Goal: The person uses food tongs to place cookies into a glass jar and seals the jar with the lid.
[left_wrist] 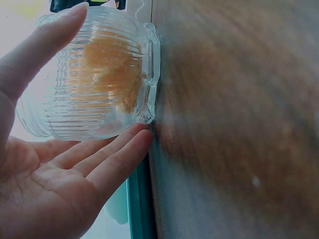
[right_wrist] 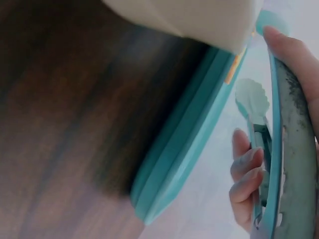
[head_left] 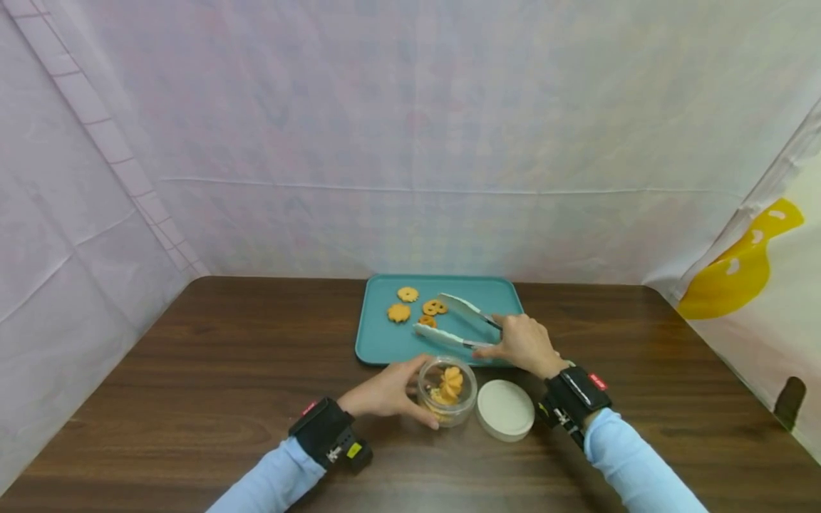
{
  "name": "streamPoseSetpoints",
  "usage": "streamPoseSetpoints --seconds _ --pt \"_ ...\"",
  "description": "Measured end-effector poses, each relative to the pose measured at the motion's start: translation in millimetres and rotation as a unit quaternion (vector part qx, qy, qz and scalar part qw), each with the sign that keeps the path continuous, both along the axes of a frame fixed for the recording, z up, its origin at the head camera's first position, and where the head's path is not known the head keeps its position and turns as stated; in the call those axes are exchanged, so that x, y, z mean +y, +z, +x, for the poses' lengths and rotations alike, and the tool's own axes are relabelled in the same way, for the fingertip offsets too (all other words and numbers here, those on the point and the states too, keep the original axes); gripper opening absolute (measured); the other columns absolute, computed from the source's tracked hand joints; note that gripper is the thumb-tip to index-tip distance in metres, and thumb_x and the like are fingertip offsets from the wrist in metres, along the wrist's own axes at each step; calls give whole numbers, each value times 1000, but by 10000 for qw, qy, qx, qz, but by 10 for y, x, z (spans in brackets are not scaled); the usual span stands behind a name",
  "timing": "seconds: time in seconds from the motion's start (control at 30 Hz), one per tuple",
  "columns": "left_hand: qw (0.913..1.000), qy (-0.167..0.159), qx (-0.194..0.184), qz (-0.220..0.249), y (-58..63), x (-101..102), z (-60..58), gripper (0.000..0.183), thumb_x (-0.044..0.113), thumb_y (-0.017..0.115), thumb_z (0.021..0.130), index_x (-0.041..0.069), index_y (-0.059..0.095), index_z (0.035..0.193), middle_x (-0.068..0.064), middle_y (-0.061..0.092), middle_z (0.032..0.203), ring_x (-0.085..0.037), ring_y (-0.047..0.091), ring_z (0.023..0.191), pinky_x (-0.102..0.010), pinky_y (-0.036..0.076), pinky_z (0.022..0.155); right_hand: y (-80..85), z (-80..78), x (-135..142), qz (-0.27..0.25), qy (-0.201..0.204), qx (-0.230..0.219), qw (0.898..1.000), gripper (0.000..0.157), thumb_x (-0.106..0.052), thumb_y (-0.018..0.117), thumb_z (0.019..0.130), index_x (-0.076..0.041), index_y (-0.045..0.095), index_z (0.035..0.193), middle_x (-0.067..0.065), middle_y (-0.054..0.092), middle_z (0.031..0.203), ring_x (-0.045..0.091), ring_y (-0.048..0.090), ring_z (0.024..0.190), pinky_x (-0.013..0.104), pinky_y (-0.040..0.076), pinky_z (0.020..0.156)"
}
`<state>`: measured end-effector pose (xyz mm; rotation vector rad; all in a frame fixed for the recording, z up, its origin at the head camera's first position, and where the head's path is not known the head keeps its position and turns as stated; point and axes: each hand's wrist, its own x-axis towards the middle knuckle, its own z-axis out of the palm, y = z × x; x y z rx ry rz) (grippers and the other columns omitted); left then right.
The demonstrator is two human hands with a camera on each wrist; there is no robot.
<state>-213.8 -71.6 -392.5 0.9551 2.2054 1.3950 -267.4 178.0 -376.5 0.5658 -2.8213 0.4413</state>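
My left hand [head_left: 388,388] holds a clear ribbed jar [head_left: 469,400] by its side, thumb on one side and fingers on the other. Orange-yellow cookies [left_wrist: 112,69] lie inside the uncovered jar, which stands on the table. Over the teal tray [head_left: 372,342], my right hand [head_left: 527,345] grips a pair of tongs [head_left: 471,343] by both arms. The tongs are spread wide, their scalloped pale tips [right_wrist: 252,99] apart. Between the tips sit small pretzel-shaped cookies [head_left: 431,308], with another ring-like one [head_left: 427,322] close to the nearer tip.
A round white lid [head_left: 505,410] lies on the brown wooden table [head_left: 256,342], just right of the jar. Two flower-shaped cookies, one plain [head_left: 398,312] and one with a centre hole [head_left: 407,293], are at the tray's left. A pale curtain [head_left: 410,142] hangs behind the table.
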Motion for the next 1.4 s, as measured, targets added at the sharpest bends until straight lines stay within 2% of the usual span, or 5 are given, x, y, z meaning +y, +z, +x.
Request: streamPoseSetpoints --seconds 0.13,0.37,0.57,0.83,1.4 --pt "10000 1 4 -14 3 -4 -1 74 10 78 64 1 37 125 -18 48 126 -30 48 115 -40 47 95 38 -1 -15 63 -82 -141 9998 74 -55 73 58 1 63 107 -3 28 53 12 36 43 24 26 35" --pt "10000 2 -27 -7 13 -7 -1 74 9 78 63 1 37 125 -19 48 127 -30 47 116 -41 47 96 76 4 -26 78 -141 -542 9984 79 -53 73 60 3 59 113 19 66 76 14 49 46 27 38 34" --pt "10000 17 -96 -17 23 -1 6 75 8 78 63 2 37 126 -19 48 128 -30 46 116 -43 46 97 63 3 -1 57 -18 -275 9996 71 -48 74 62 3 61 109 28 66 99 26 60 60 35 50 41" --pt "10000 16 -97 8 14 -6 7 77 8 78 63 2 36 127 -19 48 128 -30 47 116 -43 46 96 37 -4 19 70 134 379 9992 41 -35 75 65 -5 70 92 4 50 52 12 34 41 24 23 35" --pt "9999 67 -67 -35 10 -2 -5 77 9 78 62 3 37 127 -18 48 127 -31 47 115 -43 46 97 70 13 156 -594 82 163 9981 42 -31 70 73 -1 67 102 18 71 75 11 40 36 23 22 31"
